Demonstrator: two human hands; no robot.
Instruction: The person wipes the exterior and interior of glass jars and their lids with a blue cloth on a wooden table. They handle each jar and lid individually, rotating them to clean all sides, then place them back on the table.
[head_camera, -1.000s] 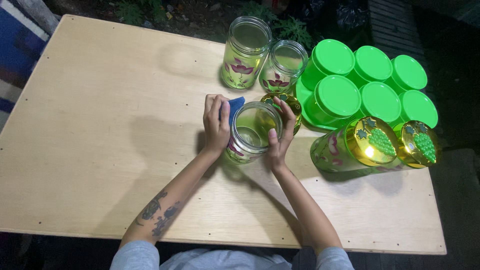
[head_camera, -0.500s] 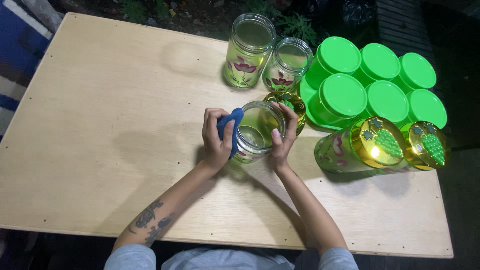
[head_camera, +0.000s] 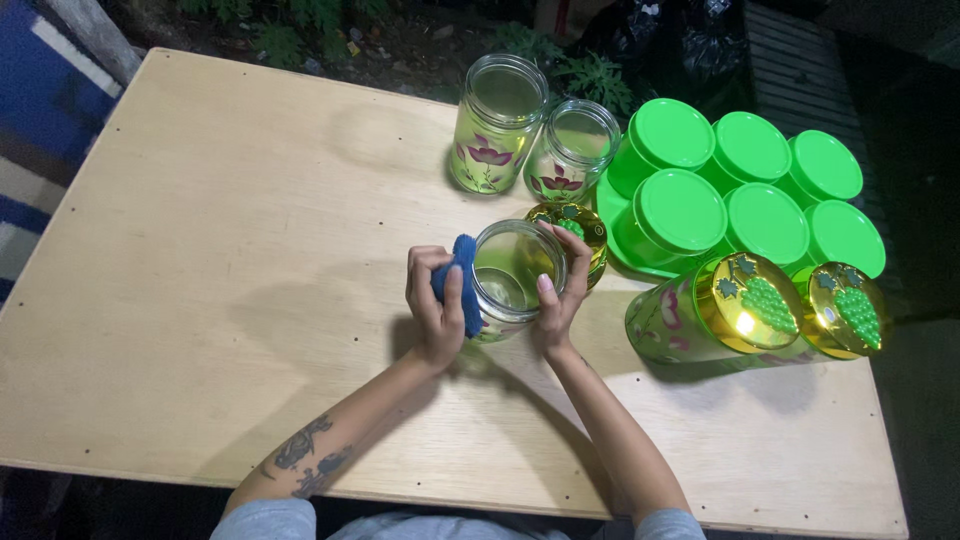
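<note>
An open glass jar sits mid-table on the plywood table. The left hand presses a blue cloth against its side, fingers curled; the right hand grips its opposite wall. A gold lid lies just behind, green-lidded jars beyond.

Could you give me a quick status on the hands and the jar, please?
Left hand presses blue cloth against open jar. Right hand grips jar's other side. Gold lid close behind; nothing in the way.
</note>
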